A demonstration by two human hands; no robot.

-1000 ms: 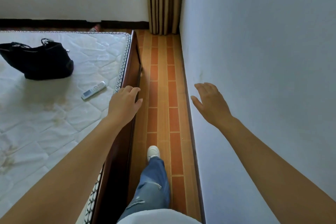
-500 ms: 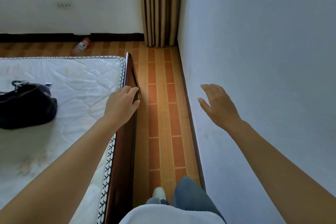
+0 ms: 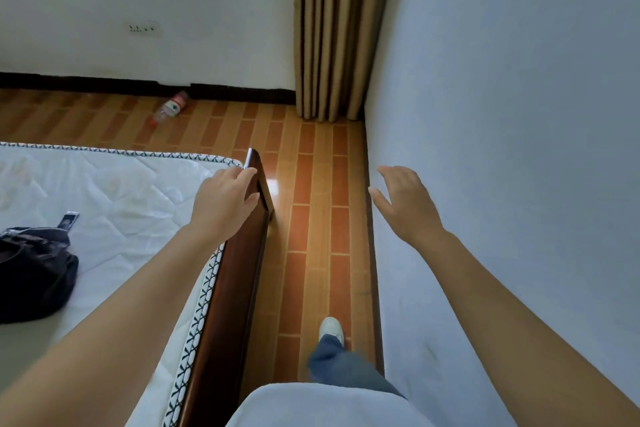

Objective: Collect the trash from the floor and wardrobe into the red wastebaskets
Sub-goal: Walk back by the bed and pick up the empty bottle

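A clear plastic bottle (image 3: pixel 168 110) with a red label and cap lies on the wooden floor by the far wall, beyond the bed's end. My left hand (image 3: pixel 221 206) hovers over the bed frame's far corner, fingers loosely apart, holding nothing. My right hand (image 3: pixel 405 206) is raised beside the right wall, fingers spread and empty. No red wastebasket is in view.
A bed with a bare white mattress (image 3: pixel 114 198) and dark wooden frame (image 3: pixel 235 274) fills the left. A black bag (image 3: pixel 33 274) lies on it. A narrow floor strip (image 3: pixel 311 236) runs between bed and right wall (image 3: pixel 502 149). Brown curtains (image 3: pixel 332 31) hang in the corner.
I have walked forward along the gap beside the bed. The bed's far end and the bottle on the floor have come into view. Both hands stay raised and empty.
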